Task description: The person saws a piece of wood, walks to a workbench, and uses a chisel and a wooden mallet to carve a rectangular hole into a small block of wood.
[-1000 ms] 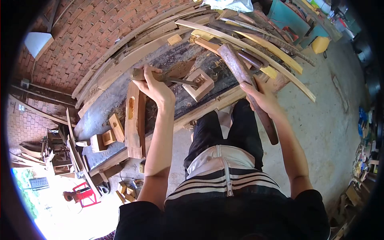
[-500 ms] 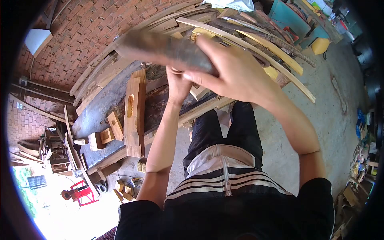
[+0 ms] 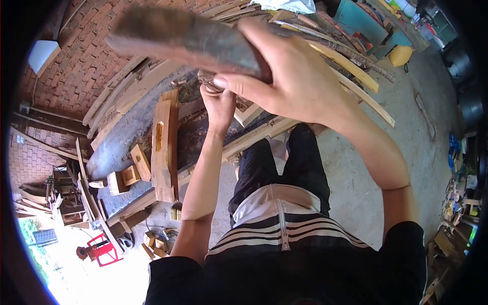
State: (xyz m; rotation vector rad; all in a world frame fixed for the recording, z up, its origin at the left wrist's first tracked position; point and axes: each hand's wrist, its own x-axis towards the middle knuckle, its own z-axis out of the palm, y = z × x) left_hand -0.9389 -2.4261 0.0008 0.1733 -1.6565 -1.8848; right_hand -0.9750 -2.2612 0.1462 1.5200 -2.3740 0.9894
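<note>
My right hand (image 3: 300, 81) is wrapped round the near end of a thick dark wooden block (image 3: 183, 40), thumb along its lower side. The block is raised and tilted, its far end blurred by motion. Below it my left hand (image 3: 219, 107) is closed in a fist above the bench. Something dark and rough shows at the top of that fist, but its kind is hidden. Left of my left hand, a squared timber (image 3: 161, 162) with a cut slot lies across the bench.
Small wooden blocks (image 3: 130, 175), some with holes, sit on the dark workbench (image 3: 114, 152) beside the timber. Long boards (image 3: 363, 68) lie along the back, near a brick wall (image 3: 96, 40). A red metal frame (image 3: 107, 249) stands on the floor at the lower left.
The wooden block has moved up and to the left in my right hand, away from my left fist. More of the left fist's top now shows. The view has shifted slightly.
</note>
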